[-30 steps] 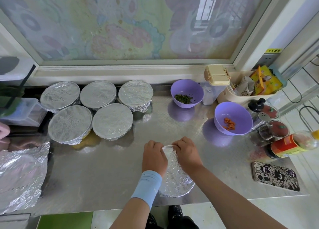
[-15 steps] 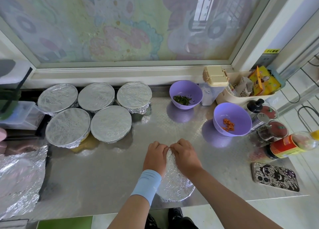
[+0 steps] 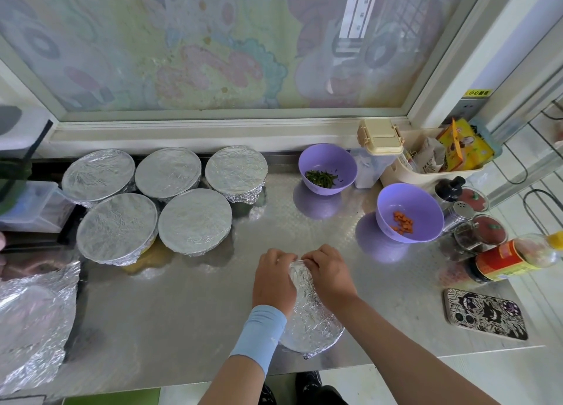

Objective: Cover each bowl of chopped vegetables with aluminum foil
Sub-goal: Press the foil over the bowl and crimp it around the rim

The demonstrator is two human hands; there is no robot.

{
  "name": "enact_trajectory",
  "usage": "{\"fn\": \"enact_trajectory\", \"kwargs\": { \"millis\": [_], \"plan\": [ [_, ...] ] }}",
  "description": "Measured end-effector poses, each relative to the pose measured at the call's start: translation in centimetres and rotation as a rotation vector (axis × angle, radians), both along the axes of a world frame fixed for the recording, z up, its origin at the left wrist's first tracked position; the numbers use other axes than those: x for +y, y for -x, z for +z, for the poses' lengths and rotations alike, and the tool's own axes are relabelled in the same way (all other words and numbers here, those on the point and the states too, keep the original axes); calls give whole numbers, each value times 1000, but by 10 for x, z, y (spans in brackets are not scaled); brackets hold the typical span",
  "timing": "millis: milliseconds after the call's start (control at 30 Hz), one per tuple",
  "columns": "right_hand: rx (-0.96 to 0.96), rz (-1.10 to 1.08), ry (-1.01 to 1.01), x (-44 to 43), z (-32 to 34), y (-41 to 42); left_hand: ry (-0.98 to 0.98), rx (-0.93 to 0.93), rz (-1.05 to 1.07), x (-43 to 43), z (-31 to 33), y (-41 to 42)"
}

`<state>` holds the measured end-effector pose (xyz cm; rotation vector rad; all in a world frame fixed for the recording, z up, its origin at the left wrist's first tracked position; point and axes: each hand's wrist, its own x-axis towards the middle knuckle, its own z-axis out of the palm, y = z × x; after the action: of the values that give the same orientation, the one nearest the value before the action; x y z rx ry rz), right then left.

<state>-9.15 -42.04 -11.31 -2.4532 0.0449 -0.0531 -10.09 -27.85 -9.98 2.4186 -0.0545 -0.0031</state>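
A foil-covered bowl (image 3: 313, 322) stands near the counter's front edge. My left hand (image 3: 273, 278) and my right hand (image 3: 330, 275) curl over its far rim and grip the foil there. Several foil-covered bowls (image 3: 195, 220) sit grouped at the back left. Two purple bowls are uncovered: one with chopped green vegetable (image 3: 327, 168) near the window, one with chopped carrot (image 3: 409, 211) to its right. Loose crumpled foil sheets (image 3: 33, 319) lie at the left edge.
A phone (image 3: 486, 317) lies at the front right. Sauce bottle (image 3: 515, 259), spice jars (image 3: 479, 234) and a beige caddy (image 3: 432, 163) crowd the right side. A clear plastic box (image 3: 33, 209) stands at the left. The steel counter (image 3: 182, 322) ends just behind my wrists.
My hands have moved closer together along the far rim of the near bowl, folding the foil down there. Nothing else moved.
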Motion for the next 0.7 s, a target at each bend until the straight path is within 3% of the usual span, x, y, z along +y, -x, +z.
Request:
{"fn": "enact_trajectory", "kwargs": {
  "millis": [700],
  "plan": [
    [-46, 73, 46, -2, -2, -1, 30, 56, 14, -6, -4, -10]
  ]
}}
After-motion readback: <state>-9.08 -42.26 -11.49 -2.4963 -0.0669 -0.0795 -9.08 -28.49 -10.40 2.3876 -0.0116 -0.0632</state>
